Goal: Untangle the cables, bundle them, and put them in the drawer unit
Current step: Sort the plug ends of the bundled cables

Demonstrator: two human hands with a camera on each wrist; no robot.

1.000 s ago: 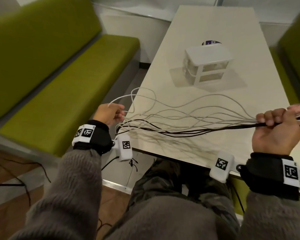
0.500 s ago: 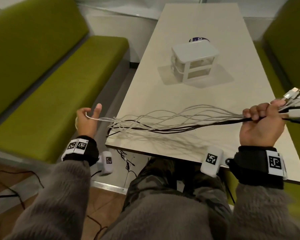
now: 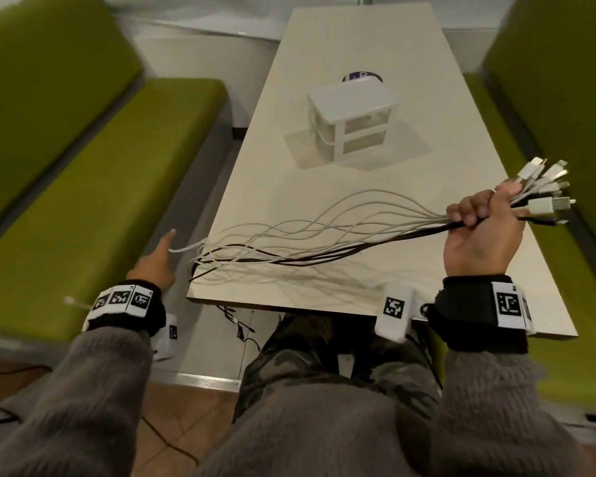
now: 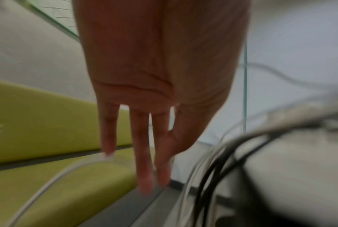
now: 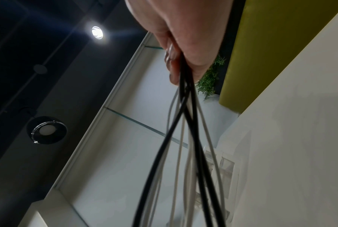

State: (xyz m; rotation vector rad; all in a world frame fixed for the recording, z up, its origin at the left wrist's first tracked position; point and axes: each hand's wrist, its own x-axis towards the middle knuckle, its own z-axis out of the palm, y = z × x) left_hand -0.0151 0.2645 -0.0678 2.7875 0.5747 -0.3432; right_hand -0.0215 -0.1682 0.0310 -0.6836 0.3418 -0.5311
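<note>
Several white and black cables [image 3: 324, 232] stretch across the near part of the white table [image 3: 358, 36]. My right hand [image 3: 479, 222] grips them in a fist near one end, held above the table's right edge, with the plugs [image 3: 544, 191] fanning out past it. In the right wrist view the cables [image 5: 183, 138] hang from that fist [image 5: 183, 38]. My left hand [image 3: 159, 259] is off the table's left edge with straight fingers [image 4: 144, 161]. One loose white cable [image 4: 57, 176] runs past them, and none curls round it. The white drawer unit [image 3: 353, 122] stands mid-table, its drawers closed.
Green benches [image 3: 100, 187] run along both sides of the table. A dark round object [image 3: 362, 77] sits behind the drawer unit. Thin wires [image 3: 238, 325] trail on the floor under the table's near edge, by my knees.
My left hand slid leftward off the cables, let the last white cable go and opened. My right hand still grips the bundle, now with the plugs in full view.
</note>
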